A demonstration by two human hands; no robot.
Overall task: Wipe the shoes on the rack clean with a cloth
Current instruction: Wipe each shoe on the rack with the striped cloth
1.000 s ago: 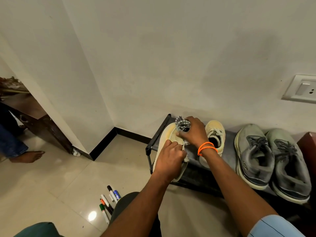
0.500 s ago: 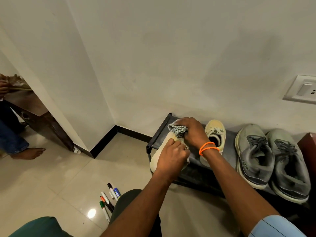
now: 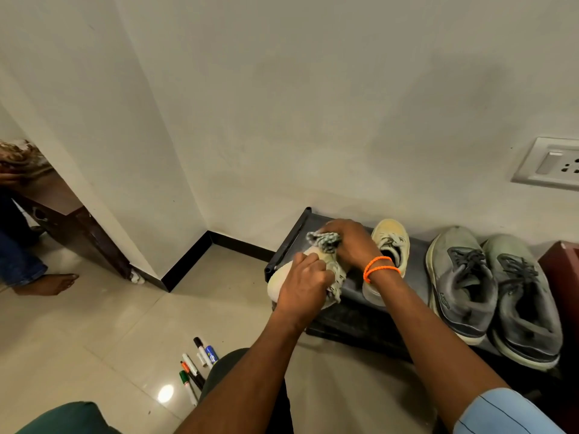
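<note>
My left hand grips a cream shoe tipped on its side at the left end of the black shoe rack. My right hand, with an orange band on its wrist, clutches a checked cloth bunched against the shoe's far end. The cloth's loose end hangs down between my hands. The other cream shoe stands upright on the rack just right of my right wrist. Two grey sneakers sit side by side further right.
Several marker pens lie on the tiled floor by my knee. A person's bare foot and a dark wooden table leg are at the far left. A wall socket is at upper right, and a dark red box borders the rack's right end.
The cream shoe has tipped and slid toward the rack's left front corner. My right hand with the cloth has shifted from the shoe's top down along its far end.
</note>
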